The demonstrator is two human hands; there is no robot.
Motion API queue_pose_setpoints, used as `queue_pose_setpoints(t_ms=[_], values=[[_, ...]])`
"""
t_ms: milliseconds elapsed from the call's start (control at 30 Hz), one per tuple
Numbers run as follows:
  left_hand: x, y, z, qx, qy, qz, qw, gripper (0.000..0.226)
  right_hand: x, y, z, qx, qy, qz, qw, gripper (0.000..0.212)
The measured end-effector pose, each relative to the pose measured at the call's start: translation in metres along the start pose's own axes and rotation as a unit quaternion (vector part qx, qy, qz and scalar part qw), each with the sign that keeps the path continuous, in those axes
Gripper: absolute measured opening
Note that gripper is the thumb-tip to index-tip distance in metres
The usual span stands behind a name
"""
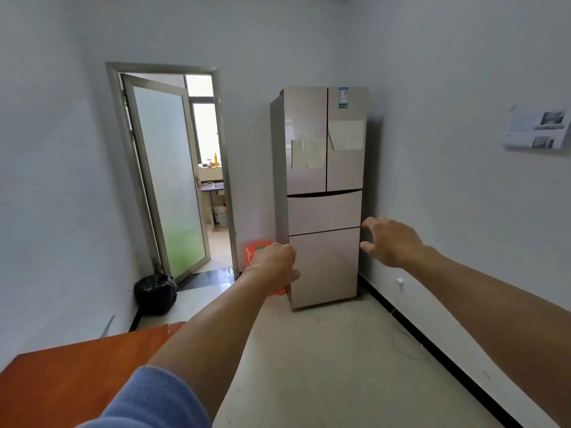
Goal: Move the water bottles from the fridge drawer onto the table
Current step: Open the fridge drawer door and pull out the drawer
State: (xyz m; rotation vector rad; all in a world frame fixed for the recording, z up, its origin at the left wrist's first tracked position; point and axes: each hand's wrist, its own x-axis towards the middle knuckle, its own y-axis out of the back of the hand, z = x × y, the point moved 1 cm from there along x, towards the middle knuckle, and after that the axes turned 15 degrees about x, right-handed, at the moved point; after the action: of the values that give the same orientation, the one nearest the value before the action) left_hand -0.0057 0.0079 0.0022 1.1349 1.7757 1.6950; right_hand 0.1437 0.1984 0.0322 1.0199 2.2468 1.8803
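You stand across the room from the closed fridge, both arms stretched toward it and both hands bare of any load. Your right hand is spread, fingers apart. Your left hand shows its back, its fingers loosely curled away from the camera, with nothing seen in it. The hands are held well apart, with the fridge's lower half framed between them.

No water bottles are in view. Both drawers, the middle drawer and the lower drawer, sit flush and shut, so the bottles are presumably behind one of those fronts; which one cannot be told. The fridge lies straight ahead of you, still well apart from your fingertips, with bare floor between. Each drawer front runs long side to side, and a dark recess along the middle drawer's top edge looks like the pull. Your right hand seems level with that drawer and lines up with its right edge, so it appears the likelier to open it.

The surface, reddish-brown, is at your lower left, beside your blue sleeve.

A blue sticker tops the right fridge door, its print too small to read. The taped papers on the doors and the wall sheet are likewise illegible.
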Motion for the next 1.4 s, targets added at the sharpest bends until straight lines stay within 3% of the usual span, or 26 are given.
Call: queue_pose_setpoints(t_ms=[600,1133,1400], values=[[0.264,-0.098,0.0,-0.022,0.048,-0.035,0.998,0.022,0.251,-0.103,0.124,0.017,0.001,-0.069,0.997,0.055],[0.565,-0.186,-0.099,-0.019,0.032,-0.03,0.999,0.025,0.534,-0.224,0.188,0.047,-0.042,-0.063,0.996,0.052],[0.7,-0.252,-0.118,-0.009,0.023,-0.064,0.998,0.026,0.658,-0.288,0.236,0.045,-0.058,-0.076,0.994,0.052]])
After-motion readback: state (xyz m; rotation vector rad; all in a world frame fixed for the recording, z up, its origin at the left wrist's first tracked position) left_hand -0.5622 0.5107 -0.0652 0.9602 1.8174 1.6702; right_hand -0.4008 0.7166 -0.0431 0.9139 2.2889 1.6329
